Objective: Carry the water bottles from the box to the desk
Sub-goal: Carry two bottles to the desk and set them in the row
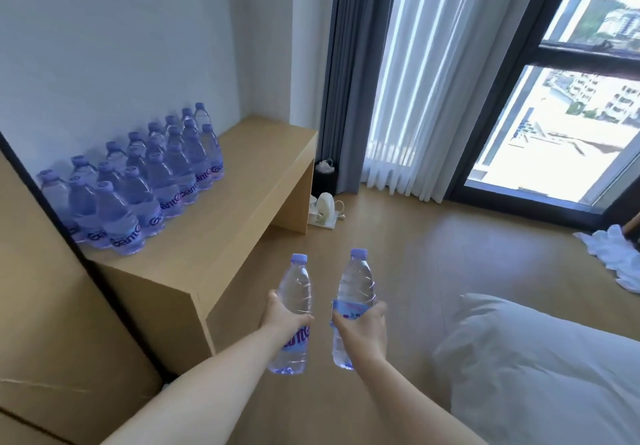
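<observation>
1. We note the left hand [284, 316] wrapped round the mid-body of one water bottle [292, 309], cap up, slight tilt.
2. Right hand [363, 323] grips a second bottle [354, 306] at its label, also cap up. The two bottles sit just beside each other, not touching as far as we can tell.
3. Both are held in the air over the floor [433, 247], off the desk's front edge, near its near corner. Neither rests on the desk [242, 223] yet.
4. Desk status: a block of bottles [138, 181] stands upright in approx. three rows along the back-left part of the top, against the wall and reaching the left edge. Exact count unclear, rear ones overlap.
5. Front and right portions of the desk top carry nothing that we can see.
6. The box is not clearly identifiable; a cardboard-like surface [45, 306] fills the lower left, contents not visible.
7. Assessment: task well advanced, most of the load looks delivered. Outstanding: set these two down next to the rows. Whether more remain in the box, we cannot tell.
8. Misc.: bedding [536, 358] lower right, kettle [323, 207] on floor by the desk end, curtains [398, 81] at window.
</observation>
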A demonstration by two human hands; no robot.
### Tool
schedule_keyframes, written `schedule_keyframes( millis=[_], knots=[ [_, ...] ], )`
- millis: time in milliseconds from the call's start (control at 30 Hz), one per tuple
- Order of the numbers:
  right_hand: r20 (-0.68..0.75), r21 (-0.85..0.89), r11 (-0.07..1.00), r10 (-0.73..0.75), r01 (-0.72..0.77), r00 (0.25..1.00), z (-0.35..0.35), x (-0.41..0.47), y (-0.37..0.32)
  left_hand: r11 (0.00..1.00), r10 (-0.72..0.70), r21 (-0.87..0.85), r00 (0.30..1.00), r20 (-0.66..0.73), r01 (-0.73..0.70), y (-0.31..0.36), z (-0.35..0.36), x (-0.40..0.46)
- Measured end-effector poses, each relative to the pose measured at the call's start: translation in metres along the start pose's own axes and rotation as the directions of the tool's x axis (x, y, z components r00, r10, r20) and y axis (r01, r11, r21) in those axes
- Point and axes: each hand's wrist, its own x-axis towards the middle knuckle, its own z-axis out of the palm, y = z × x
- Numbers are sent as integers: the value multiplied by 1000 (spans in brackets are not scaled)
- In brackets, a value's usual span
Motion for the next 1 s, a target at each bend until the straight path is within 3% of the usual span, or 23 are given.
schedule_keyframes(
  millis=[200, 667, 1000],
  knots=[
    [45, -41, 995, -84, 86, 995, 53, 116, -43, 999, 49, 1, 999, -6, -49, 56, -11, 126],
    [177, -39, 990, -128, 137, 976, 176, 342, -186, 998, -62, -8, 983, -172, 61, 172, -79, 354],
    [419, -56, 958, -233, 281, 878, 245, 504, -254, 968, -207, -213, 910, -358, 136, 231, -78, 486]
  ],
)
